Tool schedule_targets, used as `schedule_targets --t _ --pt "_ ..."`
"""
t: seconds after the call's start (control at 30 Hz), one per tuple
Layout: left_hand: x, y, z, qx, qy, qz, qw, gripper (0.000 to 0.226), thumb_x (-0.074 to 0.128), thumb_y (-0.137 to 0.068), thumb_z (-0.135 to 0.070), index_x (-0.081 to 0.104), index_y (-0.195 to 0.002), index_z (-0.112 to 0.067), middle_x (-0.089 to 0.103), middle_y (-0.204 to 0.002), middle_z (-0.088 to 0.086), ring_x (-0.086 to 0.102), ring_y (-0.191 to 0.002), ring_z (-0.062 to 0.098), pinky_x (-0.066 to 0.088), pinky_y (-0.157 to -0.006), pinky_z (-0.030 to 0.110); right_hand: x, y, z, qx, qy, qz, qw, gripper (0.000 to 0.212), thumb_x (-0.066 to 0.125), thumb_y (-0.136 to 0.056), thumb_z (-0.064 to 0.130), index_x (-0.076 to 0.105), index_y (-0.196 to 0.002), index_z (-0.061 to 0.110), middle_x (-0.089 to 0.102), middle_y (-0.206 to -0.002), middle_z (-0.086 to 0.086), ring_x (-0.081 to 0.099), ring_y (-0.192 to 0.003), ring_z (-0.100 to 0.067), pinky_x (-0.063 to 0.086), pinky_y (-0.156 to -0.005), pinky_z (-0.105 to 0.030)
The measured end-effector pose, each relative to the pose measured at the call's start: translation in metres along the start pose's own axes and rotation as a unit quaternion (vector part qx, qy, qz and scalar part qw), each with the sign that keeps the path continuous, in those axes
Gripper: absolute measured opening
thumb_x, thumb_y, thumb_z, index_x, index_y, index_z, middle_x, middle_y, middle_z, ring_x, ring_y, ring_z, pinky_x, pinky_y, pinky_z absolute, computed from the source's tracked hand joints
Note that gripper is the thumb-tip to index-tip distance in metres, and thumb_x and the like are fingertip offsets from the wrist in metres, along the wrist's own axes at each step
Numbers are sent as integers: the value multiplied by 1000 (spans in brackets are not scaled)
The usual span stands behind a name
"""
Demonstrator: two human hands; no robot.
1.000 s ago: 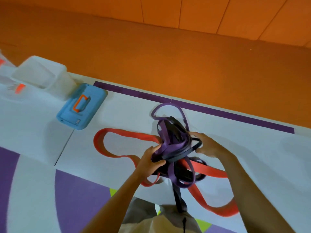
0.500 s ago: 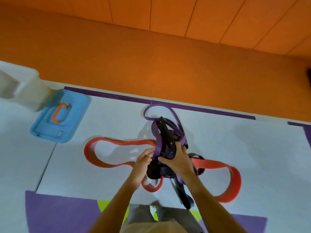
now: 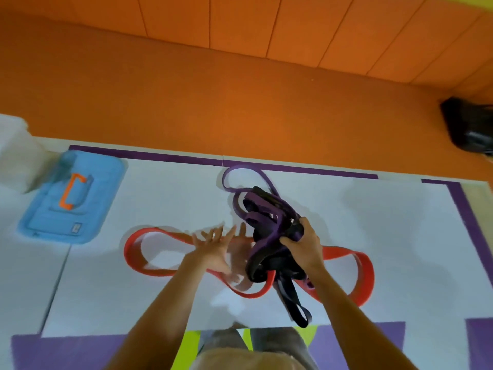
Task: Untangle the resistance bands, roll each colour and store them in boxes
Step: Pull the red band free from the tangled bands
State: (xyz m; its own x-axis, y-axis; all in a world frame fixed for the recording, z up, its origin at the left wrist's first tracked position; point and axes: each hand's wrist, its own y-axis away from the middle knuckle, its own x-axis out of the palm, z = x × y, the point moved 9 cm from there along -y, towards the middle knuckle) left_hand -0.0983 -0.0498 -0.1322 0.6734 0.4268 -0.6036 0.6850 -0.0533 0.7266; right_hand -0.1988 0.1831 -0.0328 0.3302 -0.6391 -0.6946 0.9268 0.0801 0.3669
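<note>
Right hand (image 3: 305, 245) is curled tight around the tangle (image 3: 266, 222), thumb and fingers clamped on a bunch of purple and black straps, holding it above the white mat (image 3: 165, 188). One loop of the purple band (image 3: 226, 177) trails out on the far side. A tail of the black band (image 3: 292, 300) hangs toward the near edge. The red band (image 3: 132, 255) lies flat on the mat in wide loops either side of the tangle and passes under it. Left hand (image 3: 216, 252) is motion-blurred, palm down, fingers (image 3: 213, 233) straight and splayed over the red band; cannot tell if it touches. At far left a blue case (image 3: 88, 182) with an orange handle (image 3: 66, 193) lies beside a white box (image 3: 16, 161).
</note>
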Motion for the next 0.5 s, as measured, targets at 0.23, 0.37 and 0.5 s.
schedule_targets --t 0.23,0.37,0.5 --pt "12 22 -1 33 -106 -163 980 102 82 -88 -44 17 -166 -38 13 -176 0 15 -162 31 13 -125 67 6 -7 -6 7 14 79 997 66 85 -86 39 43 -134 22 65 -120 2 66 -105 -28 58 -96 -49" --pt "5 42 8 52 -5 -269 962 49 70 -100 -22 60 -147 -35 60 -151 -7 52 -142 22 28 -121 49 18 -5 -5 6 -29 83 996 65 84 -87 32 40 -134 23 65 -126 -1 66 -115 -35 57 -99 -56" --pt "-21 56 17 -29 12 -298 954 32 58 -106 -12 72 -130 -29 77 -116 -4 75 -102 18 45 -108 43 10 -8 5 -26 64 37 997 65 79 -90 39 38 -141 30 64 -128 -4 68 -111 -34 60 -92 -51"
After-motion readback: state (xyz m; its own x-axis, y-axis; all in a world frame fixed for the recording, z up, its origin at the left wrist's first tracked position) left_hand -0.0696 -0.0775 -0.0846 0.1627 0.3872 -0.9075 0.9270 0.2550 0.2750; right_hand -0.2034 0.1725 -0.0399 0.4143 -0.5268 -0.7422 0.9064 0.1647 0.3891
